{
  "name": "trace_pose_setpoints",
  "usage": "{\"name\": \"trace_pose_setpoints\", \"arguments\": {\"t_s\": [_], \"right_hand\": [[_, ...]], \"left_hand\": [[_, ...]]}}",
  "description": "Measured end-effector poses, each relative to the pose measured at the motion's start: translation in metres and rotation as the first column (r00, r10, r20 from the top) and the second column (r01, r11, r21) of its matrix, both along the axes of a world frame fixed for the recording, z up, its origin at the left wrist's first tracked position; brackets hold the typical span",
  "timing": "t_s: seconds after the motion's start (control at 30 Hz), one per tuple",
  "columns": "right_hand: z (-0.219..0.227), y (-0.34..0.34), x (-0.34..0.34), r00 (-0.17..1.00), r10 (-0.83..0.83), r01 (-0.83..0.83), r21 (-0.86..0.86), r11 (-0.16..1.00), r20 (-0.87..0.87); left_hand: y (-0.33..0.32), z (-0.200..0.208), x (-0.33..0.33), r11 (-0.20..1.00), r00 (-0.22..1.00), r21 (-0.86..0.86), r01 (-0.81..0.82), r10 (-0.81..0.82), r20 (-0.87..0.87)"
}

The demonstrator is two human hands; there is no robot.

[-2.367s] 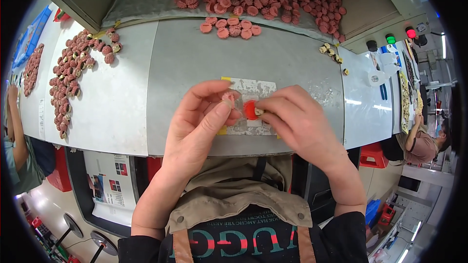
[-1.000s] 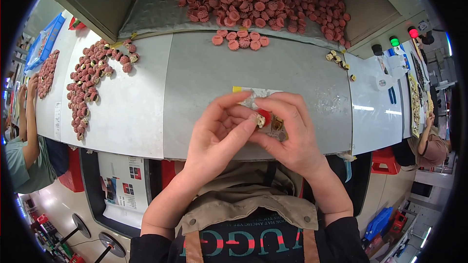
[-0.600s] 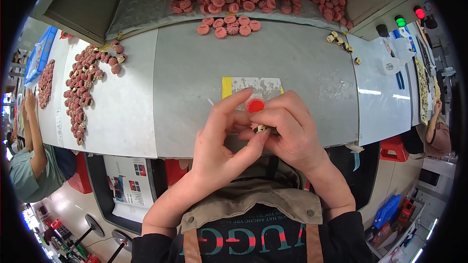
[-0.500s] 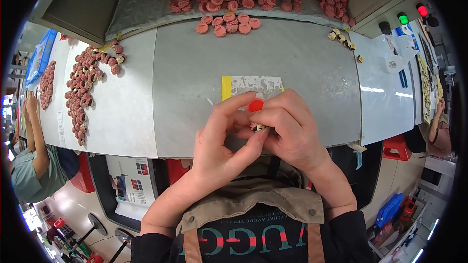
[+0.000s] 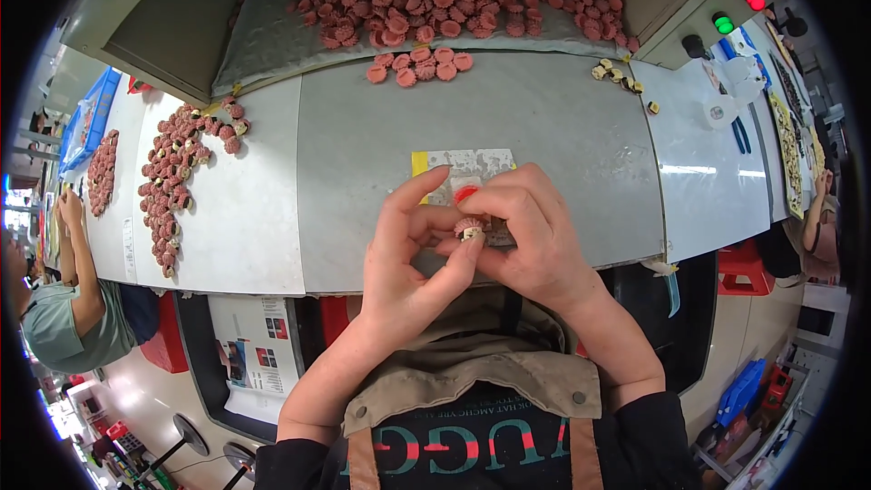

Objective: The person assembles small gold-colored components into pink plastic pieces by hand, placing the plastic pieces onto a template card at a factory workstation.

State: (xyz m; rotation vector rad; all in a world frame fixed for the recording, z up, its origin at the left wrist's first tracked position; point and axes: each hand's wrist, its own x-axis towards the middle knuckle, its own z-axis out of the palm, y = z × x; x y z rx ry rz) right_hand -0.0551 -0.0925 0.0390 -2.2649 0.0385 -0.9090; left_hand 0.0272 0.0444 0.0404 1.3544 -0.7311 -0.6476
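My hands have drawn nearer my body since before. My left hand and right hand together pinch a small pink ridged part above the grey mat.

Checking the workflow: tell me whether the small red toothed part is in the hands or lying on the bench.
In the hands: the small red toothed part is pinched between fingertips of both hands, above the grey bench.

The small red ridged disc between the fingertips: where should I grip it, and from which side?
Best by its ridged rim, thumb and fingers pinching from opposite sides. The small red ridged disc is round and flat, and the left hand and right hand already meet on it that way above the grey mat, leaving its pale centre piece exposed.
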Motion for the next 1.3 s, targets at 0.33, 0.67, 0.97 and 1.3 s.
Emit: {"name": "trace_pose_setpoints", "arguments": {"t_s": [0.33, 0.67, 0.97, 1.3], "right_hand": [[-0.005, -0.002, -0.001, 0.999, 0.037, -0.038, -0.065, 0.997, -0.013], [-0.004, 0.001, 0.001, 0.999, 0.05, -0.05, 0.022, 0.999, -0.01], [-0.007, 0.0, -0.002, 0.998, 0.06, -0.058, 0.055, 0.997, -0.022], [-0.002, 0.004, 0.003, 0.992, 0.12, -0.118, 0.075, 0.99, -0.028]], "left_hand": [[0.002, 0.002, 0.003, 0.995, 0.996, 0.071, 0.077, -0.08, 0.038], [-0.001, -0.005, 0.001, 0.998, 0.993, 0.038, 0.045, -0.049, 0.108], [-0.003, -0.007, 0.0, 0.995, 0.982, 0.085, 0.042, -0.057, 0.18], [0.005, -0.008, 0.001, 0.999, 0.98, 0.048, 0.001, -0.01, 0.199]]}}
